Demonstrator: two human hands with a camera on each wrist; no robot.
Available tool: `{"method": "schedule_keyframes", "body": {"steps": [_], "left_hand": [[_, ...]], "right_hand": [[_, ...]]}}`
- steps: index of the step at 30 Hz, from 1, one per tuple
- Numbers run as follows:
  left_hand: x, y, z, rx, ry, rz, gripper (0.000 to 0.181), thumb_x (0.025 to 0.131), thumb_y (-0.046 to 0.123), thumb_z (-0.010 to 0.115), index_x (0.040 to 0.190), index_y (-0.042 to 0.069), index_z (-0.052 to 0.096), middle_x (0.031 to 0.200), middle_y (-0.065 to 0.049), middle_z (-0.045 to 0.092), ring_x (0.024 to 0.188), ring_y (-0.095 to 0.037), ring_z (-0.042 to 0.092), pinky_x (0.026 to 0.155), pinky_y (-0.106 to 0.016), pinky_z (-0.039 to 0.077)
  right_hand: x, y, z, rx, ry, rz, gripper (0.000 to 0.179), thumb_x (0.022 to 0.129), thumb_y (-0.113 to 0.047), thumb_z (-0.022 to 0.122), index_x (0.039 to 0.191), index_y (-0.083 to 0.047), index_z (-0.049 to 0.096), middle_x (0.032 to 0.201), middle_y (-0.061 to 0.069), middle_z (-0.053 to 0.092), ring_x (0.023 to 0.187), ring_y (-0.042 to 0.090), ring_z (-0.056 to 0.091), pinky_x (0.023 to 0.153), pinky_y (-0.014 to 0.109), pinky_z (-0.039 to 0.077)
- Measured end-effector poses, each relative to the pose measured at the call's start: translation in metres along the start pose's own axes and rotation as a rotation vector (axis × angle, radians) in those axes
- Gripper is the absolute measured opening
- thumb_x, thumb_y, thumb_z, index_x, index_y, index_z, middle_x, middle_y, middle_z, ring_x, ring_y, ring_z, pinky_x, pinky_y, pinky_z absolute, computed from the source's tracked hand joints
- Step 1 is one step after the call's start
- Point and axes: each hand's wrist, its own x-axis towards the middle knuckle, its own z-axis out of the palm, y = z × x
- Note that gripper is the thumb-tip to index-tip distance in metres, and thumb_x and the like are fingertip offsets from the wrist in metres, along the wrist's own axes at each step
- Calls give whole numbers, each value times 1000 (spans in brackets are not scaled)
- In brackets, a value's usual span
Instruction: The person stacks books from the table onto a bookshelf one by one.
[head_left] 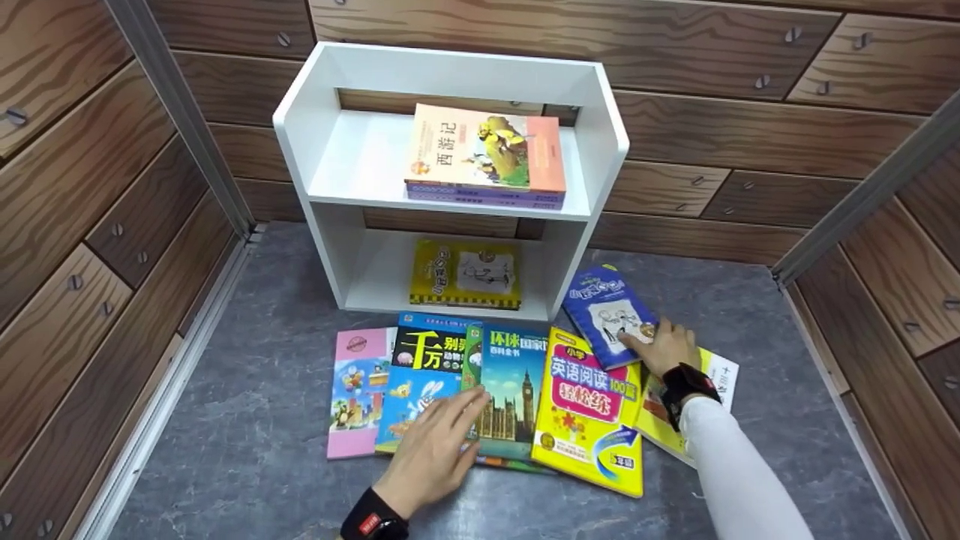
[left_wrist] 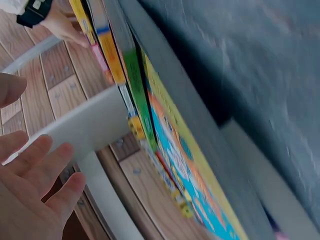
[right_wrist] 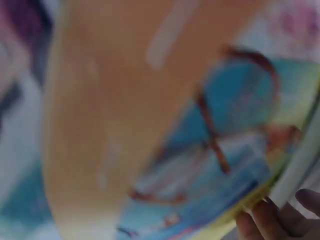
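Note:
My right hand [head_left: 664, 349] grips a blue paperback book [head_left: 611, 319] at its lower right edge, thumb on the cover. That book lies tilted, partly over a yellow English reading book [head_left: 589, 420]. A yellow-and-white book [head_left: 712, 375] lies partly under my right wrist. My left hand [head_left: 435, 442] is over a blue rabbit-cover book [head_left: 412, 390] and a clock-tower-cover book [head_left: 514, 390], its fingers extended and holding nothing. In the left wrist view, the fingers of the left hand [left_wrist: 40, 185] are spread apart from the book edges. The right wrist view is blurred; fingertips [right_wrist: 260, 220] show at lower right.
A white two-tier bookshelf [head_left: 360, 157] stands behind the books. On its upper tier lies a stack of books [head_left: 487, 154]; on its lower tier, yellow books [head_left: 465, 274]. A pink book [head_left: 352, 397] lies at the left end of the row. Wood-patterned walls [head_left: 690, 45] surround the grey floor [head_left: 247, 420].

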Motion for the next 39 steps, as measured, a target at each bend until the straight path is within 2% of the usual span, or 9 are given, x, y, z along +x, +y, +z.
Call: {"method": "schedule_keyframes", "body": {"steps": [3, 8, 12, 16, 19, 21, 28, 34, 39], "left_hand": [[1, 5, 4, -16, -21, 8, 71, 94, 28, 78, 156, 10, 48, 157, -9, 55, 133, -23, 64, 111, -46, 55], [2, 7, 7, -28, -33, 4, 71, 95, 29, 75, 158, 11, 46, 161, -11, 52, 132, -24, 65, 112, -47, 55], [0, 6, 8, -44, -33, -3, 73, 94, 28, 76, 158, 11, 45, 162, -14, 50, 133, -26, 65, 112, -48, 55], [-1, 5, 9, -50, -23, -7, 75, 93, 28, 78, 158, 10, 45, 162, -16, 49, 134, -26, 64, 111, -49, 56], [-1, 4, 9, -53, -9, -8, 75, 92, 28, 79, 157, 10, 46, 161, -16, 49, 133, -27, 64, 109, -49, 57], [-1, 3, 9, -53, 4, -7, 75, 92, 27, 80, 156, 10, 47, 161, -17, 50, 133, -27, 64, 109, -48, 57], [-2, 0, 8, -45, 29, -8, 74, 90, 25, 81, 155, 10, 49, 160, -16, 50, 134, -26, 64, 108, -46, 57], [0, -1, 6, -43, 42, -5, 73, 90, 24, 81, 154, 9, 50, 161, -17, 49, 138, -27, 61, 109, -47, 57], [-1, -3, 5, -40, 33, -18, 74, 91, 24, 80, 155, 7, 47, 162, -18, 47, 137, -29, 62, 109, -50, 57]], "right_hand": [[0, 0, 4, -21, -5, 7, 120, 91, -77, 59, 158, 17, 25, 154, 47, 37, 141, 63, 35, 119, 72, 36], [2, -7, 4, 38, 13, 20, 109, 92, -65, 69, 156, 14, 32, 153, 43, 42, 140, 60, 37, 112, 75, 39], [1, -15, 0, 101, 5, 52, 106, 90, -56, 75, 156, 15, 32, 151, 46, 39, 141, 60, 34, 117, 74, 34], [1, -22, -4, 157, 28, 64, 111, 87, -45, 82, 160, 15, 24, 151, 47, 33, 142, 60, 30, 124, 69, 30], [2, -25, -8, 185, 64, 54, 115, 84, -40, 86, 160, 16, 21, 152, 47, 33, 143, 60, 34, 127, 65, 31], [3, -25, -9, 199, 79, 54, 112, 83, -38, 88, 157, 18, 25, 150, 46, 36, 141, 59, 39, 125, 64, 33], [-7, -21, -6, 258, 157, 84, 84, 92, -42, 80, 136, 19, 44, 131, 39, 54, 119, 53, 57, 107, 62, 48], [-12, -23, -4, 341, 314, 79, 60, 102, -39, 67, 120, 15, 49, 113, 34, 56, 106, 54, 59, 97, 65, 47], [-18, -19, -5, 369, 389, 66, 54, 107, -39, 59, 114, 13, 49, 109, 35, 56, 104, 57, 58, 94, 66, 44]]}}
